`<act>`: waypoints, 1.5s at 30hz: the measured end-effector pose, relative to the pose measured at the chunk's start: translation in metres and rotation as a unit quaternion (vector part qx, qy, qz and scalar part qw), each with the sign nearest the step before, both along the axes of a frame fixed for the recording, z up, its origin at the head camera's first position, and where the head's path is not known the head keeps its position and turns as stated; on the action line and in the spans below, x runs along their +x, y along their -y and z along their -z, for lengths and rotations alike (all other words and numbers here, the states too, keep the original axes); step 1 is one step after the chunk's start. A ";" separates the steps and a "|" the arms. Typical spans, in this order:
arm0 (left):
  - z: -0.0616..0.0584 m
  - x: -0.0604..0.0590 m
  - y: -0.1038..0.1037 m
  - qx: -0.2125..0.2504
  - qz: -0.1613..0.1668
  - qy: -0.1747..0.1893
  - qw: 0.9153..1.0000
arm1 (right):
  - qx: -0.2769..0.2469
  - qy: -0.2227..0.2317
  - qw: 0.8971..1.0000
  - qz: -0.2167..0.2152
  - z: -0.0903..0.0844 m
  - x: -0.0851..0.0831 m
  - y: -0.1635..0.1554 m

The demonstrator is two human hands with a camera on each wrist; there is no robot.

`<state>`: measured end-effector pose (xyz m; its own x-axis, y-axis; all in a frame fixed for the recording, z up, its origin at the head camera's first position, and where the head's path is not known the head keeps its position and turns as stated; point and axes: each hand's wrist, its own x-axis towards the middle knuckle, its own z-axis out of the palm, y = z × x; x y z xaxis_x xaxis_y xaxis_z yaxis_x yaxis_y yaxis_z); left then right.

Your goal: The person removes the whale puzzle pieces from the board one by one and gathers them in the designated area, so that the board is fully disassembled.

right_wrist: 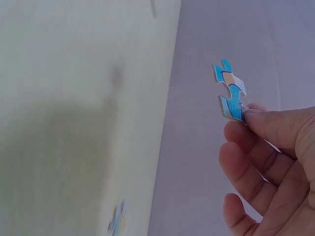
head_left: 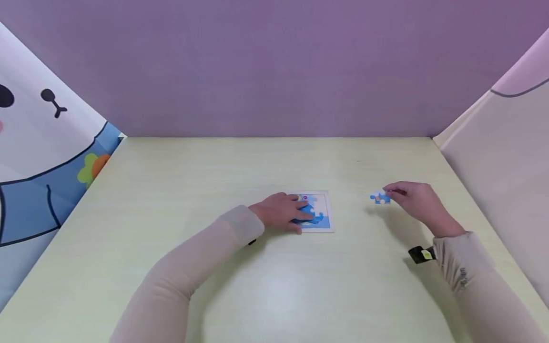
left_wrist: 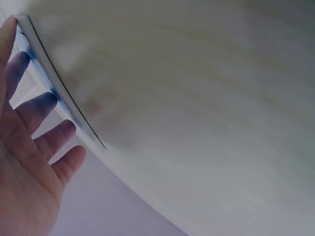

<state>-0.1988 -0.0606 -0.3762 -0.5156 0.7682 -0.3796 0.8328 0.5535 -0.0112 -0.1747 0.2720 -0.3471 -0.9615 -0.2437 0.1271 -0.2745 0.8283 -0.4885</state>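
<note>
Puzzle piece [right_wrist: 229, 96] pinched by right hand [head_left: 418, 202] above the tabletop [head_left: 274, 286]; left hand [head_left: 283, 213], fingers straight, presses the puzzle tray [head_left: 322, 209], whose blue pieces [head_left: 310, 215] only the head view shows.

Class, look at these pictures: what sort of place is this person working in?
Probably a small screened-off tabletop booth: a pale table, a purple backdrop and a cartoon side panel. A jigsaw board lies on the table.

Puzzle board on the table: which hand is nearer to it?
Left. The left hand rests flat on the puzzle board, fingers over its blue picture. The right hand is off to the board's right, apart from it, pinching a loose puzzle piece.
</note>
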 end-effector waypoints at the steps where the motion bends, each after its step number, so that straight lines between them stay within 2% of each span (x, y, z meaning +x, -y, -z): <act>1: -0.001 0.000 0.001 0.002 0.001 0.001 1.000 | 0.004 -0.003 1.000 0.006 0.000 0.002 -0.007; 6: -0.003 0.001 0.004 0.008 0.003 0.008 1.000 | 0.015 -0.018 0.999 0.025 -0.001 0.013 -0.038; 9: -0.004 0.002 0.007 0.012 0.002 0.013 1.000 | 0.020 -0.008 0.999 0.040 0.000 0.017 -0.052; 15: -0.008 0.005 0.011 0.016 -0.001 0.014 1.000 | 0.016 0.007 0.998 0.064 0.007 0.020 -0.065; 19: -0.010 0.009 0.013 0.006 -0.024 0.027 0.999 | 0.012 0.001 0.998 0.064 0.013 0.020 -0.067; 22: -0.009 0.010 0.016 0.003 -0.053 0.043 0.998 | 0.011 0.030 0.997 0.065 0.014 0.019 -0.070; 26: -0.005 0.007 0.020 0.019 -0.087 0.057 0.994 | 0.021 0.097 0.993 0.063 0.013 0.012 -0.076; 30: -0.005 0.002 0.019 0.036 -0.100 0.069 0.992 | 0.036 0.119 0.991 0.052 0.014 0.004 -0.082; 37: -0.009 -0.004 0.010 0.040 -0.109 0.095 0.989 | 0.021 0.141 0.989 0.038 0.021 -0.008 -0.083; 45: -0.010 -0.007 0.002 0.014 -0.107 0.087 0.990 | 0.043 0.187 0.981 0.042 0.024 -0.016 -0.087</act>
<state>-0.2059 -0.0621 -0.3664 -0.5969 0.6597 -0.4566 0.6844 0.7157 0.1393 -0.1905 0.3593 -0.3715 -0.9540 -0.1565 -0.2557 -0.0191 0.8830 -0.4691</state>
